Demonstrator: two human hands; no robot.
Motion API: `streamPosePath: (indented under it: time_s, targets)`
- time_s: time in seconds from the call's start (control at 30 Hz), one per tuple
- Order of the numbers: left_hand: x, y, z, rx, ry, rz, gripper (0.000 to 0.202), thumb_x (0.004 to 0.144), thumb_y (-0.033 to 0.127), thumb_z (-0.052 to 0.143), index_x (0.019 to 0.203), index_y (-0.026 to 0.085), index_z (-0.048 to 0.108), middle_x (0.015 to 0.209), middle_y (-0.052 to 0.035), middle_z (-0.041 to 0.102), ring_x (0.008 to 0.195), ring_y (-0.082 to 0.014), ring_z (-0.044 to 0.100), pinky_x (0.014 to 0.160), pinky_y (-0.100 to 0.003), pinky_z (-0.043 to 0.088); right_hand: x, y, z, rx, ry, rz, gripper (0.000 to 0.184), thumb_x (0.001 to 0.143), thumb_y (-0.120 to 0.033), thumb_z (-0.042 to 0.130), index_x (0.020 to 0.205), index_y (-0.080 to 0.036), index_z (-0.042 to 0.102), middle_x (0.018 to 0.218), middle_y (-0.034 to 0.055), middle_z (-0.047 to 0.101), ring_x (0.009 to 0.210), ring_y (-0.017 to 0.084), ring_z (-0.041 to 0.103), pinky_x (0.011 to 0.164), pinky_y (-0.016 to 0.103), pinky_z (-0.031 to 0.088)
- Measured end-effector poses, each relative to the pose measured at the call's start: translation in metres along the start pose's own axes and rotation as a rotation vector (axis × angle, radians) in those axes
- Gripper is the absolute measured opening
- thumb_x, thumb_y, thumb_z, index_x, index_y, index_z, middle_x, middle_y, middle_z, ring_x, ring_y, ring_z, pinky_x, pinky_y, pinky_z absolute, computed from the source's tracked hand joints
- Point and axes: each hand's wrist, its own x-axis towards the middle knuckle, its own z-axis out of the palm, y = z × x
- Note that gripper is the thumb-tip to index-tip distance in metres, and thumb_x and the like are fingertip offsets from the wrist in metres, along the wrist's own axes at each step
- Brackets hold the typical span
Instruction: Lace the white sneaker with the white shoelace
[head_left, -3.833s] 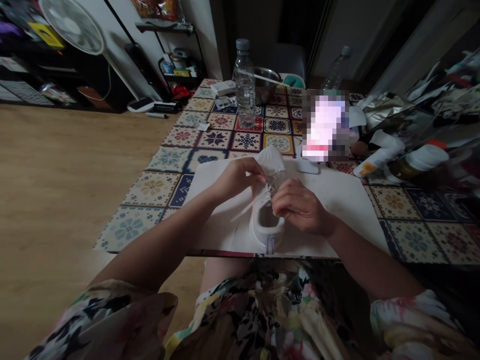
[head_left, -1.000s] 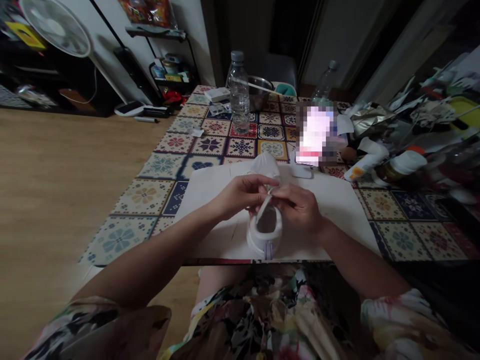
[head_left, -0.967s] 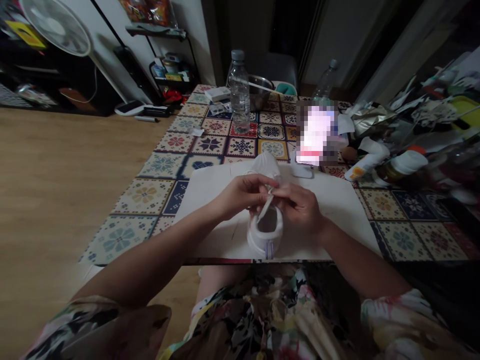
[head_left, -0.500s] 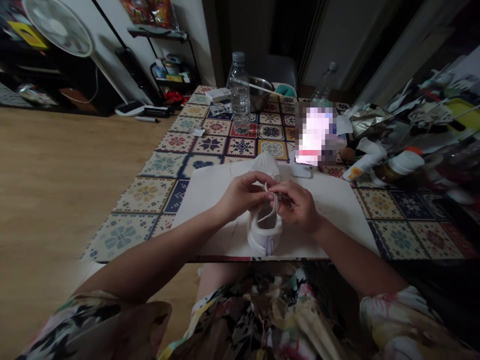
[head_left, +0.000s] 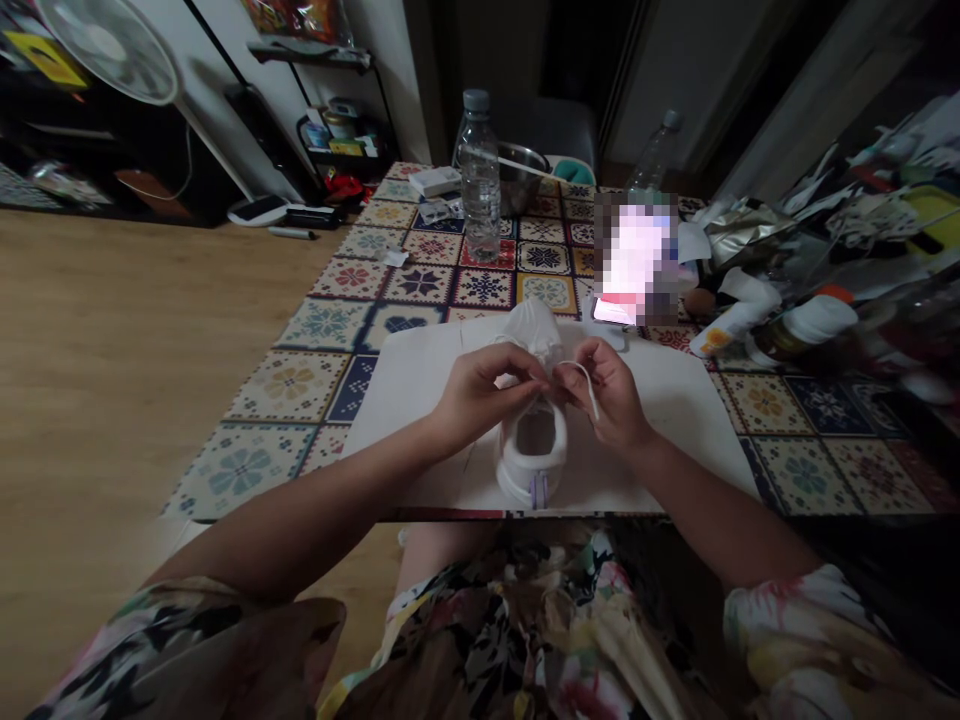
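Observation:
A white shoe point(head_left: 531, 475) with a purple heel tab stands on a white sheet point(head_left: 420, 400), its toe pointing away from me. Over its tongue, my left hand point(head_left: 499, 385) is closed in a pinch at the lacing; what lies between its fingertips is too small to make out clearly. My right hand point(head_left: 606, 392) grips a white shoelace point(head_left: 587, 378), which loops over the fingers and hangs down to the right. Both hands' fingertips nearly meet above the shoe opening. My fingers hide part of the lacing.
Beyond the sheet stand a clear bottle point(head_left: 481, 190), a metal bowl point(head_left: 521, 185) and a blurred-out phone point(head_left: 634, 265). At the right lie a white spray bottle point(head_left: 739, 318), a white-lidded jar point(head_left: 806, 330) and heaped clutter. The patterned tablecloth point(head_left: 285, 385) reaches the left table edge.
The lace loop that hung over the shoe opening now lies over my right hand, which has turned and shifted slightly right. My left hand has stayed nearly in place.

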Motion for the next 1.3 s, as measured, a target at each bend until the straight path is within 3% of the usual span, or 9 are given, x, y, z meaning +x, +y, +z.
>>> streamPosePath:
  time_s: [0.17, 0.3, 0.47, 0.6, 0.77, 0.93, 1.03, 1.13, 1.3]
  targets:
    - [-0.001, 0.0, -0.001, 0.061, -0.085, 0.157, 0.006, 0.081, 0.023, 0.072, 0.08, 0.018, 0.069, 0.079, -0.0052, 0.072, 0.075, -0.0154, 0.066, 0.073, -0.028, 0.051, 0.0, -0.006, 0.004, 0.103, 0.016, 0.064, 0.043, 0.064, -0.046, 0.084, 0.077, -0.023, 0.049, 0.06, -0.0086, 0.058, 0.047, 0.006, 0.05, 0.044, 0.016, 0.042]
    - [0.0, -0.001, -0.002, 0.133, -0.067, 0.294, 0.003, 0.08, 0.019, 0.072, 0.083, 0.019, 0.069, 0.08, -0.005, 0.07, 0.078, -0.0165, 0.065, 0.076, -0.03, 0.05, 0.004, -0.004, 0.005, 0.107, -0.008, 0.158, 0.041, 0.06, -0.039, 0.085, 0.076, -0.022, 0.052, 0.055, -0.0086, 0.059, 0.04, 0.006, 0.048, 0.038, 0.016, 0.037]
    - [0.0, -0.001, -0.002, 0.198, -0.065, 0.328, 0.004, 0.08, 0.017, 0.066, 0.077, 0.019, 0.066, 0.078, -0.0048, 0.068, 0.08, -0.0172, 0.065, 0.077, -0.031, 0.051, 0.004, -0.002, 0.001, 0.077, -0.106, 0.219, 0.028, 0.062, -0.028, 0.078, 0.075, -0.021, 0.054, 0.052, -0.0101, 0.057, 0.034, 0.004, 0.042, 0.034, 0.016, 0.029]
    - [-0.001, -0.003, -0.002, 0.188, -0.059, 0.357, 0.006, 0.079, 0.012, 0.064, 0.078, 0.018, 0.065, 0.073, -0.0018, 0.066, 0.07, -0.0138, 0.062, 0.067, -0.026, 0.049, 0.002, -0.003, 0.0, 0.087, -0.129, 0.203, 0.018, 0.07, -0.033, 0.069, 0.077, -0.02, 0.06, 0.055, -0.0074, 0.057, 0.039, 0.005, 0.046, 0.038, 0.017, 0.03]
    - [0.002, -0.003, -0.004, 0.183, -0.094, 0.451, 0.008, 0.08, 0.011, 0.067, 0.08, 0.019, 0.065, 0.076, -0.0035, 0.068, 0.077, -0.0161, 0.065, 0.073, -0.029, 0.051, 0.002, -0.003, 0.001, 0.039, -0.113, 0.2, 0.038, 0.069, -0.051, 0.075, 0.061, -0.019, 0.055, 0.048, -0.0078, 0.048, 0.037, 0.004, 0.038, 0.037, 0.019, 0.025]
    - [0.0, -0.001, -0.005, 0.232, -0.14, 0.553, 0.008, 0.083, 0.013, 0.064, 0.081, 0.021, 0.066, 0.073, -0.0017, 0.068, 0.077, -0.0159, 0.066, 0.087, -0.036, 0.051, 0.003, -0.002, -0.001, -0.053, -0.138, 0.17, 0.047, 0.063, -0.05, 0.082, 0.053, -0.019, 0.048, 0.043, -0.0093, 0.042, 0.038, 0.003, 0.031, 0.039, 0.019, 0.02]
    - [-0.002, -0.002, -0.006, 0.251, -0.155, 0.517, 0.006, 0.084, 0.015, 0.063, 0.082, 0.02, 0.066, 0.077, -0.0034, 0.069, 0.074, -0.0148, 0.065, 0.077, -0.031, 0.053, 0.003, -0.001, -0.003, -0.064, -0.154, 0.143, 0.041, 0.067, -0.045, 0.079, 0.056, -0.019, 0.049, 0.045, -0.0092, 0.041, 0.041, 0.004, 0.031, 0.04, 0.019, 0.021]
    - [-0.001, -0.005, -0.005, 0.206, -0.049, 0.434, 0.005, 0.082, 0.015, 0.067, 0.08, 0.02, 0.068, 0.076, -0.0026, 0.069, 0.073, -0.0137, 0.064, 0.071, -0.027, 0.052, 0.003, 0.0, -0.005, -0.005, -0.157, 0.054, 0.025, 0.073, -0.036, 0.071, 0.066, -0.021, 0.053, 0.054, -0.008, 0.045, 0.047, 0.006, 0.037, 0.045, 0.02, 0.029]
    - [0.007, -0.007, -0.001, -0.143, 0.158, 0.045, 0.017, 0.073, 0.025, 0.079, 0.071, 0.017, 0.063, 0.066, 0.0012, 0.064, 0.063, -0.011, 0.062, 0.059, -0.021, 0.049, 0.002, -0.003, -0.007, -0.195, -0.202, -0.319, 0.007, 0.077, -0.024, 0.064, 0.072, -0.022, 0.061, 0.073, -0.0013, 0.055, 0.068, 0.013, 0.05, 0.062, 0.026, 0.04]
